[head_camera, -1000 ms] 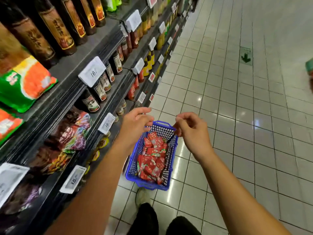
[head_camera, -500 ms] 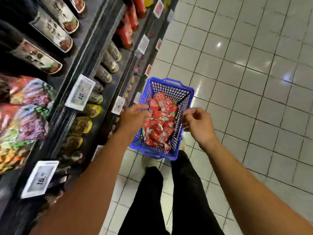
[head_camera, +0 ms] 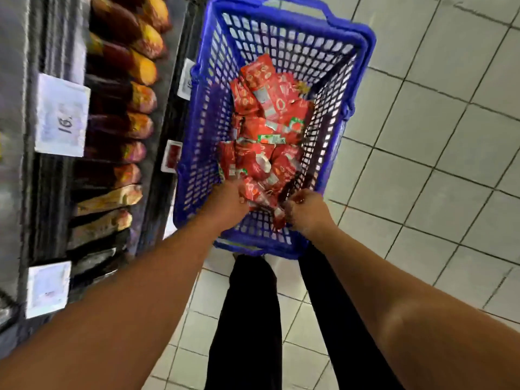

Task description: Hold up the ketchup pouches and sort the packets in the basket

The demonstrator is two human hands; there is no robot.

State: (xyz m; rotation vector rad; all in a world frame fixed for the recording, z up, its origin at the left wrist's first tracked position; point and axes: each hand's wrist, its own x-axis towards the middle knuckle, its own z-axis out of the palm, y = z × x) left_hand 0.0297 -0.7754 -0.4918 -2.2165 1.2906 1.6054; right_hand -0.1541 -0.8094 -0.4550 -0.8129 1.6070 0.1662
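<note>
**Both hands down in the basket, on the red packets**

While the head camera looks steeply down, I see the left hand [head_camera: 228,204] and right hand [head_camera: 305,211] both inside the near end of the blue basket [head_camera: 363,52], which sits on the tiled floor [head_camera: 439,142] just ahead of the person's black trouser legs [head_camera: 253,319].

Left hand: fingers curled into the near edge of the pile of packets [head_camera: 264,130]. It touches them; motion blur keeps me from telling whether it grips one.

Right hand: fingers curled together, and a single red packet [head_camera: 279,219] shows just at its inner side, hanging towards the basket's bottom. It looks pinched there, though the fingertips are smeared.

Packets: red with some green and white print, heaped along the middle of the basket from the hands to roughly two thirds of the way up; the far end shows bare mesh.

Surroundings: dark shelving [head_camera: 53,38] runs along the left, close beside the basket. One shelf carries a row of dark pouches with orange ends [head_camera: 140,98]. White price tags [head_camera: 63,115] hang on the shelf edges, one reading 16; a smaller red tag [head_camera: 172,156] sits lower, next to the basket's left wall
</note>
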